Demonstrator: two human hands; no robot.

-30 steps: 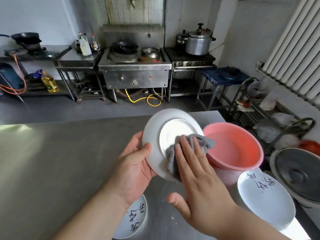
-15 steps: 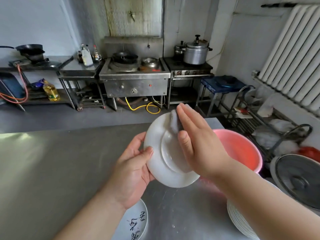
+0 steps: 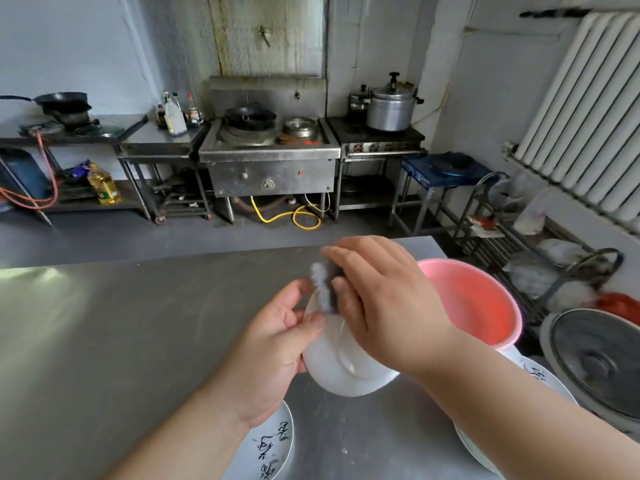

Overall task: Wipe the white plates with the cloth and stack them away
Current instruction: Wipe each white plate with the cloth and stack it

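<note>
White plate (image 3: 346, 372) is hanging tilted in the air, just left of the pink basin (image 3: 481, 306). The left hand (image 3: 273, 351) is gripping its rim, fingers (image 3: 291, 292) curling round it. The right hand (image 3: 384, 299) is pinching the blurred grey cloth (image 3: 323, 289) over the top rim. A painted plate (image 3: 266, 445) is lying on the steel surface (image 3: 121, 341), nearer than the basin; stacked plates (image 3: 540, 379) are sitting beside the basin.

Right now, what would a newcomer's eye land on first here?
The two hands mid-table: the left hand grips a tilted white plate while the right hand pinches a grey cloth over its top rim. Just right of them sits a bright pink basin, the loudest colour on the steel table.
</note>
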